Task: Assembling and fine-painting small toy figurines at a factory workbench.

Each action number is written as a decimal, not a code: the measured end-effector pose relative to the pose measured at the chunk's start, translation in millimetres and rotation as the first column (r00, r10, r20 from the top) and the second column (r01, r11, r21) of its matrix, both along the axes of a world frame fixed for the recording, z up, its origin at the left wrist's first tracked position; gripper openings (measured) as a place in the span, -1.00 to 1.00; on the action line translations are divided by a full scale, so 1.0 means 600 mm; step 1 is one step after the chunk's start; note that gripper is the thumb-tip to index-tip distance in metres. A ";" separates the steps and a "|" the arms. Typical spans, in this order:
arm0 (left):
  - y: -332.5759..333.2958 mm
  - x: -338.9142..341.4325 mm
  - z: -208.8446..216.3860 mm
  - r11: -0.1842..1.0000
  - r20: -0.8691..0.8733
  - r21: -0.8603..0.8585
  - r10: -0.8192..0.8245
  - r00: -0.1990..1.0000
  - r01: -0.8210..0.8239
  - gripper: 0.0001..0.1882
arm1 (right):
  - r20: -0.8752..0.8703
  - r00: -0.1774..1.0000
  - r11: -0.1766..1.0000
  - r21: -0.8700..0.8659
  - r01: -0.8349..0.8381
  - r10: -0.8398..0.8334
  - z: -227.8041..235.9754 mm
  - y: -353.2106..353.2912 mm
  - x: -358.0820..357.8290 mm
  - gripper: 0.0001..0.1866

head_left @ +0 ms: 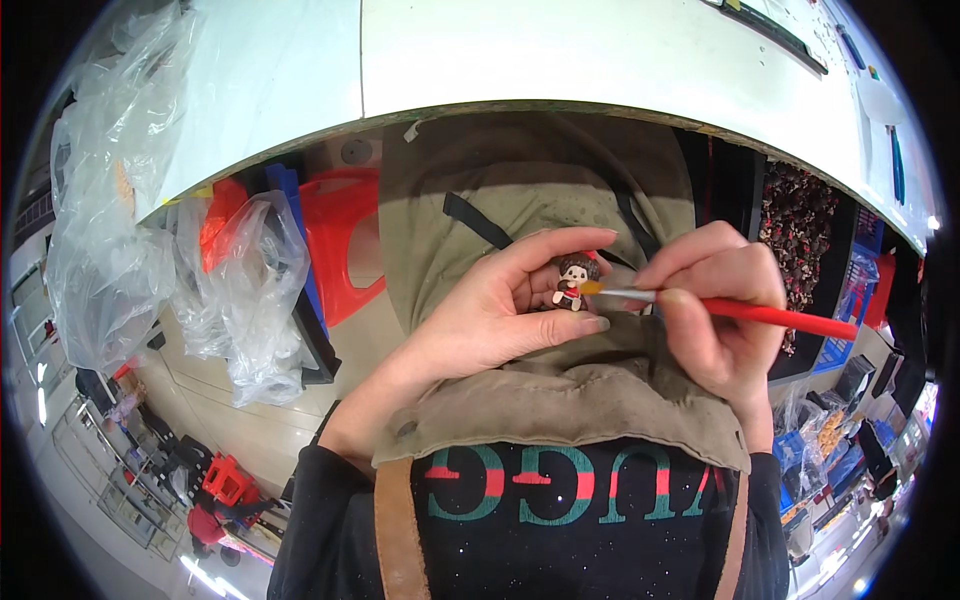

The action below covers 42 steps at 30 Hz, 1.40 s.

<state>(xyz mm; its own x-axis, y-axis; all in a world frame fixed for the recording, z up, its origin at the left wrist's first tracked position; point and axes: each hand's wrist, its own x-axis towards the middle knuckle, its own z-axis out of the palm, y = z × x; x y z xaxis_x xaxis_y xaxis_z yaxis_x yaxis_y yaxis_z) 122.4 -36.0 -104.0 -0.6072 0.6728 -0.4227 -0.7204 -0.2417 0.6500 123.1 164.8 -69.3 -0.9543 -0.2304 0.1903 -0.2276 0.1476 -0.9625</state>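
Olive apron (560, 400) worn over the lap; above it, a small doll figure (572, 281) is pinched in the left hand (500, 310), while a red-handled paintbrush (740, 312), tip touching the figure, is gripped by the right hand (715, 305), below the white worktop (600, 60) edge

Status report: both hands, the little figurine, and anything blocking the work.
Left hand pinching small figurine, brown hair, red outfit. Right hand gripping red-handled paintbrush, tip touching figurine. Nothing between brush and figurine; apron beneath.
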 end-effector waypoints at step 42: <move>0.008 0.000 -0.001 0.992 -0.089 -0.112 0.052 0.995 -0.062 -0.38 | 0.045 0.998 0.983 0.175 -0.055 0.048 -0.025 0.023 -0.011 -0.91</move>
<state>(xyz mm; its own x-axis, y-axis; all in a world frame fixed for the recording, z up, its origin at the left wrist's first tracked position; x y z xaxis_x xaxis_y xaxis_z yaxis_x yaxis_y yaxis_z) 122.2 -30.9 -104.4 -0.6806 0.5861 -0.4396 -0.6479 -0.2015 0.7346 116.3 178.9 -84.4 -0.9464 -0.3059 0.1039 -0.2006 0.3045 -0.9312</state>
